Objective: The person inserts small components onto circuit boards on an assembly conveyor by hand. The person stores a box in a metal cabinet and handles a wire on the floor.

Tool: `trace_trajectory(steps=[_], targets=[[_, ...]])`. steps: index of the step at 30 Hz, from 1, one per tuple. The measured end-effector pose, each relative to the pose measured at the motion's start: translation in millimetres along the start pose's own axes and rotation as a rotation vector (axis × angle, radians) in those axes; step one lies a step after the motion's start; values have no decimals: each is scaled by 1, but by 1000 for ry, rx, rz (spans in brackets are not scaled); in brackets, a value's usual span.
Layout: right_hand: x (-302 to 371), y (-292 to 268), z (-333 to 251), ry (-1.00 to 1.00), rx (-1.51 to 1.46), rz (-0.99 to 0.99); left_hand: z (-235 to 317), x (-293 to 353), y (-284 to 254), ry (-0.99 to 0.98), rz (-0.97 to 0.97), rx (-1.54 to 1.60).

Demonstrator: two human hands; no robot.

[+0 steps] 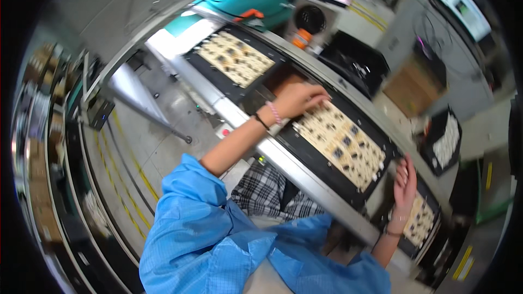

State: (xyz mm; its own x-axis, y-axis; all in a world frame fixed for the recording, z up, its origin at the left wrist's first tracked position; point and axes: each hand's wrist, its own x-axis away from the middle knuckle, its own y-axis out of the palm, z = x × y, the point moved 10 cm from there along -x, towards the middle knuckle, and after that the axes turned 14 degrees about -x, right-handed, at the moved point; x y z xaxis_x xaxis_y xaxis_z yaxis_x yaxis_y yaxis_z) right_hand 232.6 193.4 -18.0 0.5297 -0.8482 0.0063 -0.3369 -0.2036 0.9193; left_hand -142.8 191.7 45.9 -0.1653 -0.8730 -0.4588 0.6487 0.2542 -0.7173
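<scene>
A black tray [376, 130] on the conveyor line carries a cream panel [348, 144] studded with small dark parts. My left hand [297, 98], with bracelets at the wrist, lies on the panel's far corner with its fingers bent over the edge; whether it grips is unclear. My right hand [406, 182] rests flat with fingers stretched out at the tray's near end, between it and a second tray with a cream panel [419, 220]. A third tray with a panel [234, 57] sits farther along the line. Blue sleeves cover my upper arms.
A metal rail [294, 166] runs along the conveyor's near side. Beyond the line stand a black bin of white parts [444, 141], a cardboard box [411, 90], a black crate [354, 60] and a monitor [463, 5]. Yellow floor lines [125, 185] and shelves [43, 130] lie left.
</scene>
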Motion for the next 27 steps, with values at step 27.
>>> trace_trajectory(steps=[27], targets=[[7,-38,-6,-63,-112,461,-30,15,-33,-59,18,256]])
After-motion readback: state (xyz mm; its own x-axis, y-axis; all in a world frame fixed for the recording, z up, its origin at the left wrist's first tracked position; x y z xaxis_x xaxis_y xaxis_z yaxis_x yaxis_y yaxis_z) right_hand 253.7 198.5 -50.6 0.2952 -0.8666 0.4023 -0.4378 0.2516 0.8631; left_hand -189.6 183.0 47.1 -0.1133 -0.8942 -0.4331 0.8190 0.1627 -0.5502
